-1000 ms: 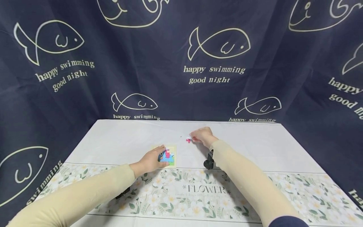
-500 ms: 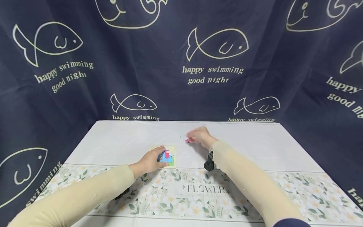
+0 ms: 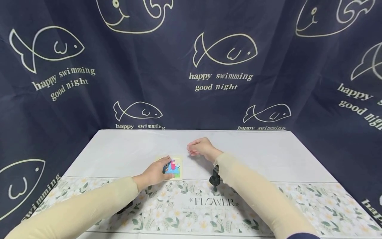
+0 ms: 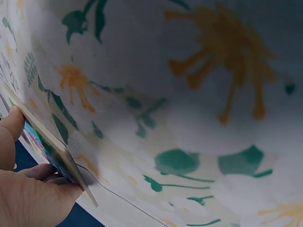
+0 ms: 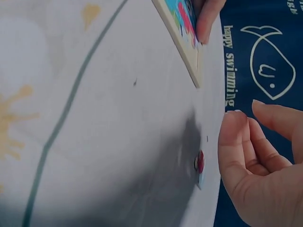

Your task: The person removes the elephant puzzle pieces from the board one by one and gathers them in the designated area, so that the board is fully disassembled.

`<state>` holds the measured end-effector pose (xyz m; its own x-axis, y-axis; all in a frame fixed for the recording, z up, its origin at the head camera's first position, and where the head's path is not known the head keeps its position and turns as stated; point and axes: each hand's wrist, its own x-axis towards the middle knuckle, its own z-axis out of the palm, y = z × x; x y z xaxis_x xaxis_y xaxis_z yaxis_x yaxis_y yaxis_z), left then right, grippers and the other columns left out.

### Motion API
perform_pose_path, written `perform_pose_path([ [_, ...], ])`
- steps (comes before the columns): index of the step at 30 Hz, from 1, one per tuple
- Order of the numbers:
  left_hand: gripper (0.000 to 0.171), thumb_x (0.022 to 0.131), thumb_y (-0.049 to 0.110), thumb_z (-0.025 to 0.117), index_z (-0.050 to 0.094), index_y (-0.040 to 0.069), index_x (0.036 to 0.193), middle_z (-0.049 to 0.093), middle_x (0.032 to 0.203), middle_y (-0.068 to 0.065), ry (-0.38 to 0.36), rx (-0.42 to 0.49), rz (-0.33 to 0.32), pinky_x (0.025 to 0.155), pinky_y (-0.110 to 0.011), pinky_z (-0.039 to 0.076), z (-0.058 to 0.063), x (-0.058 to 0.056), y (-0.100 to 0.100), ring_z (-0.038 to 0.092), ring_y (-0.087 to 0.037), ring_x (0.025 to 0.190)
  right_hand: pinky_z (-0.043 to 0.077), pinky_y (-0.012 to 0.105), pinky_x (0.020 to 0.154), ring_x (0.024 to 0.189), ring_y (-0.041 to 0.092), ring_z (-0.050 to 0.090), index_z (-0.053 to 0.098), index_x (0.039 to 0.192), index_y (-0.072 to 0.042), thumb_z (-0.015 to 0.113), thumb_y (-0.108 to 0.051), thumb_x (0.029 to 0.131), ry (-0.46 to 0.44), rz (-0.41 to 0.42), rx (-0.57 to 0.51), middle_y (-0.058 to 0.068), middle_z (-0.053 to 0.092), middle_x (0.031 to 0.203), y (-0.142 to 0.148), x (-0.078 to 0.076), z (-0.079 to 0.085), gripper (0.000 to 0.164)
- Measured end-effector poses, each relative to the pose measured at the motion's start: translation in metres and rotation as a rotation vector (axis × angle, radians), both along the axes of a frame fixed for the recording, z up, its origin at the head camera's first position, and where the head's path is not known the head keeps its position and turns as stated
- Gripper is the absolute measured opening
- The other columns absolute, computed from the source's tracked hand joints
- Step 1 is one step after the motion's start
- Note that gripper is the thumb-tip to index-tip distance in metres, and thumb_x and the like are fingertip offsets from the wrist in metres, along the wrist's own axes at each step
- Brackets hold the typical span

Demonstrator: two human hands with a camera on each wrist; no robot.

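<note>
My left hand (image 3: 155, 171) grips a small puzzle board (image 3: 178, 177) by its edges on the table. The board has a pale wooden frame and a colourful picture in blue, pink and green. The left wrist view shows digits of the left hand (image 4: 35, 196) against the board's rim (image 4: 61, 151). To the right of the board my right hand (image 3: 203, 147) hovers with loosely bent fingers. In the right wrist view, thumb and forefinger (image 5: 232, 142) stand apart with nothing visible between them. A small red and pale puzzle piece (image 5: 200, 163) lies on the table nearby; the hand hides it in the head view.
A white cloth (image 3: 253, 159) covers the table, with a printed flower band (image 3: 167, 205) nearer me. Behind the table hangs a dark blue curtain (image 3: 176, 93) with fish drawings. A black wrist camera (image 3: 215, 177) sits under the right forearm.
My right hand has moved leftward over the small puzzle piece, which drops out of sight in the head view. The left hand stays on the board. The head view has shifted slightly.
</note>
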<state>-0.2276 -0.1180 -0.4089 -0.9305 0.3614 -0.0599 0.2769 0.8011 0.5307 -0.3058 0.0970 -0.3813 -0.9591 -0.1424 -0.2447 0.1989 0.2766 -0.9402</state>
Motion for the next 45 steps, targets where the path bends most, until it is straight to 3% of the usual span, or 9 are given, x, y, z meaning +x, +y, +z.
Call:
perform_pose_path([
  [4, 0.074, 0.086, 0.027, 0.074, 0.04, -0.004, 0.144, 0.033, 0.156, -0.017, 0.007, 0.003, -0.006, 0.119, -0.048, 0.027, 0.0, -0.003, 0.001, 0.03, -0.036, 0.144, 0.061, 0.036, 0.082, 0.086, 0.029, 0.073, 0.069, 0.104, 0.008, 0.069, 0.001, 0.085, 0.032, -0.021, -0.013, 0.023, 0.072, 0.101, -0.004, 0.002, 0.003, 0.02],
  [9, 0.074, 0.086, 0.027, 0.075, 0.041, -0.003, 0.144, 0.033, 0.156, -0.016, -0.004, 0.005, 0.005, 0.119, -0.047, 0.026, -0.001, -0.003, 0.005, 0.03, -0.035, 0.144, 0.061, 0.036, 0.08, 0.077, 0.022, 0.073, 0.069, 0.105, 0.009, 0.07, 0.002, 0.085, 0.035, 0.014, 0.0, 0.023, 0.072, 0.1, -0.006, 0.008, 0.005, 0.021],
  [13, 0.073, 0.086, 0.026, 0.075, 0.041, -0.003, 0.144, 0.034, 0.155, -0.016, -0.013, 0.016, -0.007, 0.119, -0.047, 0.027, -0.004, 0.0, 0.009, 0.031, -0.035, 0.144, 0.062, 0.034, 0.077, 0.071, 0.016, 0.071, 0.07, 0.101, 0.007, 0.07, 0.002, 0.084, 0.021, 0.027, 0.027, 0.02, 0.073, 0.097, -0.007, 0.015, 0.001, 0.018],
  [18, 0.073, 0.086, 0.027, 0.075, 0.041, -0.002, 0.144, 0.034, 0.156, -0.016, -0.032, 0.022, -0.004, 0.119, -0.047, 0.027, -0.008, 0.003, 0.008, 0.031, -0.035, 0.144, 0.062, 0.034, 0.076, 0.074, 0.018, 0.071, 0.071, 0.1, 0.007, 0.07, 0.001, 0.085, 0.01, 0.068, 0.036, 0.02, 0.073, 0.097, -0.011, 0.022, -0.006, 0.016],
  [34, 0.073, 0.086, 0.026, 0.074, 0.04, -0.002, 0.144, 0.033, 0.156, -0.016, -0.027, 0.018, 0.015, 0.119, -0.048, 0.026, 0.001, 0.001, 0.001, 0.03, -0.036, 0.144, 0.062, 0.035, 0.077, 0.073, 0.018, 0.071, 0.071, 0.101, 0.005, 0.072, 0.001, 0.083, 0.012, 0.171, 0.043, 0.014, 0.073, 0.09, -0.025, 0.027, -0.011, 0.019],
  [45, 0.074, 0.086, 0.028, 0.074, 0.041, -0.002, 0.144, 0.033, 0.156, -0.016, -0.022, 0.011, -0.002, 0.119, -0.05, 0.027, 0.001, -0.002, -0.003, 0.03, -0.037, 0.144, 0.059, 0.024, 0.064, 0.066, 0.01, 0.066, 0.075, 0.094, -0.003, 0.075, -0.003, 0.081, 0.082, 0.213, 0.243, 0.005, 0.074, 0.089, -0.034, 0.033, -0.013, 0.013],
])
